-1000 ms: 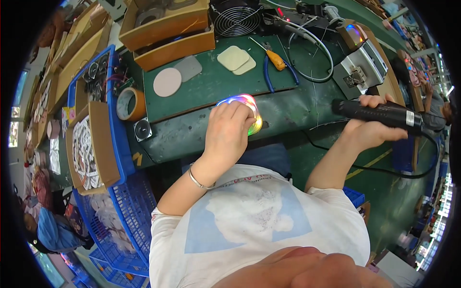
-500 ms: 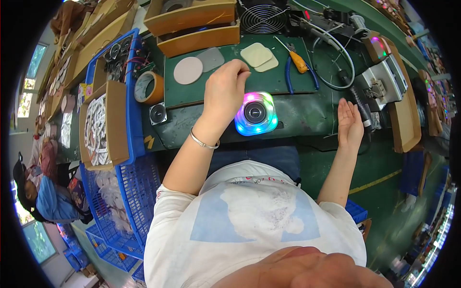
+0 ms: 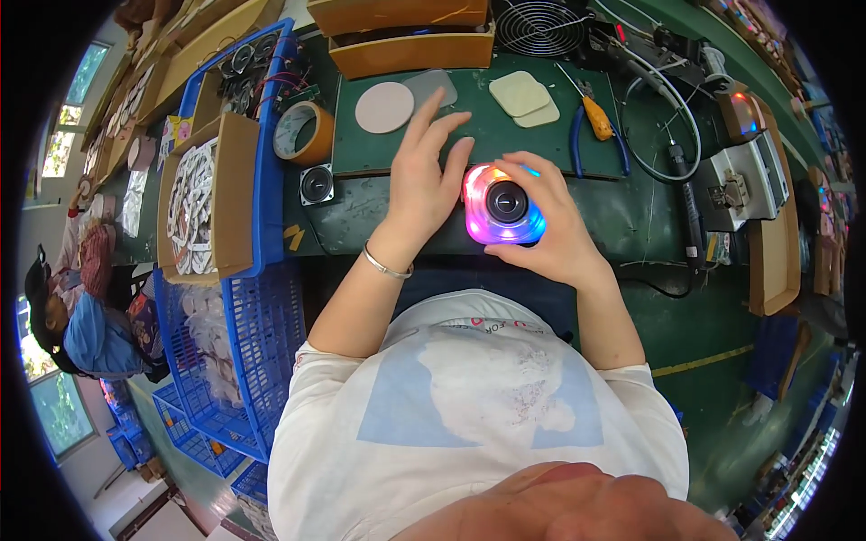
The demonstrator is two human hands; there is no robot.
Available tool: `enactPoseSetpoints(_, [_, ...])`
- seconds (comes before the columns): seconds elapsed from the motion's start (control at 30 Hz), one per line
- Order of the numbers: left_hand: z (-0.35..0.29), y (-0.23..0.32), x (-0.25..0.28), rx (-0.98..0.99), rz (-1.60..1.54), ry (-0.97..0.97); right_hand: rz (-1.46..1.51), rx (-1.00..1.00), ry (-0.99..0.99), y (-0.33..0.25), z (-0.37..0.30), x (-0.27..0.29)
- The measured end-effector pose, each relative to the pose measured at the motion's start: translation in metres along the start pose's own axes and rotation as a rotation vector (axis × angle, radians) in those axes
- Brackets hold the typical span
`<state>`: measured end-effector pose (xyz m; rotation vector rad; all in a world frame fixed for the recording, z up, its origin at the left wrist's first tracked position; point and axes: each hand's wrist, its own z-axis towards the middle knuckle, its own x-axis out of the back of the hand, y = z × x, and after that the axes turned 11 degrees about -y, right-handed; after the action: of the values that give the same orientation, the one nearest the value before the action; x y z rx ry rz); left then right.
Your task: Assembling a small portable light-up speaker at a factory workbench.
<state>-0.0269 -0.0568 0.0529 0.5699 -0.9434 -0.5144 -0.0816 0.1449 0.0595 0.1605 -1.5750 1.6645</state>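
Bright windows [image 3: 61, 413] stand at left; a yellow line [image 3: 703, 361] crosses green floor [image 3: 695, 320].

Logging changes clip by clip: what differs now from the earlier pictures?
The right hand has let go of the black tool, now lying to its right, and moved left to grip the lit speaker. The left hand, over the speaker a second ago, is now open beside it. The pink disc, blue-handled pliers and orange-handled screwdriver stayed put.
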Motion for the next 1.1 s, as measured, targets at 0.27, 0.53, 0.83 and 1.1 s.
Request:
enactPoseSetpoints(0.27, [-0.047,0.001,-0.007,0.01,-0.606,-0.473,0.653,-0.063,0.361,0.022,0.001,-0.003])
enactPoseSetpoints(0.53, [-0.034,0.029,0.022,-0.144,-0.381,-0.297,-0.181,0.144,0.272,-0.007,-0.001,0.009])
enactPoseSetpoints(0.83, [0.012,0.018,0.067,0.435,-0.985,-0.288,-0.069,-0.04,0.581,0.049,-0.031,-0.023])
enactPoseSetpoints(1.1, [0.118,-0.018,0.066,-0.03,-1.01,0.213,-0.223,-0.041,0.607,0.026,-0.016,-0.025])
